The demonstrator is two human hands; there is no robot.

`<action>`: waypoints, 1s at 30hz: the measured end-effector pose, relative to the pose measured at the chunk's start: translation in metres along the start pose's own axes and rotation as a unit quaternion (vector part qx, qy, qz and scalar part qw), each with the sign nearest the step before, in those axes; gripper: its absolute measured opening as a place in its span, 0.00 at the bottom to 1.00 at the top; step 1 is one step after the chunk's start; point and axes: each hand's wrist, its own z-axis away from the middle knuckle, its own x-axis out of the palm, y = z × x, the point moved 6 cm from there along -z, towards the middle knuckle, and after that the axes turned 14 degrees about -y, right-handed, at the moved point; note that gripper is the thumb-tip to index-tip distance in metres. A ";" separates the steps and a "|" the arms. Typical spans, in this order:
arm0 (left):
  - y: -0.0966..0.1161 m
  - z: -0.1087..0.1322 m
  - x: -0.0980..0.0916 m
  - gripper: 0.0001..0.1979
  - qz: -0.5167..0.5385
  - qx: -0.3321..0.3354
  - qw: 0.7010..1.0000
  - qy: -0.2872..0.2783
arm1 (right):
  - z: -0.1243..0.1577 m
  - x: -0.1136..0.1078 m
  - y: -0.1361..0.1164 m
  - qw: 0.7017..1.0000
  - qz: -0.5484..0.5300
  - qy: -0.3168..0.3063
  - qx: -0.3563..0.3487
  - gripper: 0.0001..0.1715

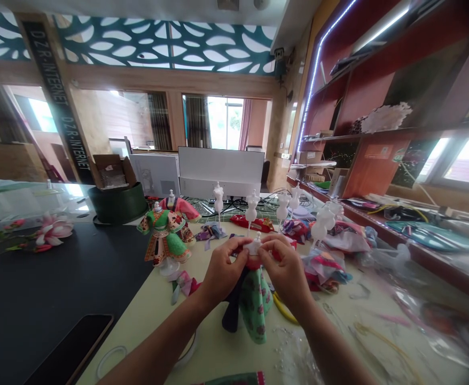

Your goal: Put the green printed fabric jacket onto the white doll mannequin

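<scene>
Left hand (pixel 220 270) and right hand (pixel 286 272) both grip pressed together, pinching the small white mannequin bust (pixel 253 247) above the green floral skirt (pixel 256 305), held over the pale worktop (pixel 218 355); even two-sided pressure keeps it steady.

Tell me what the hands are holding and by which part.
The left hand and right hand pinch a miniature white dress form from either side at its upper torso, above the green floral skirt.
</scene>
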 end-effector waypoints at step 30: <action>0.002 0.002 -0.001 0.10 -0.015 0.015 1.000 0.008 | -0.004 0.001 0.006 0.998 -0.049 -0.036 0.025 0.08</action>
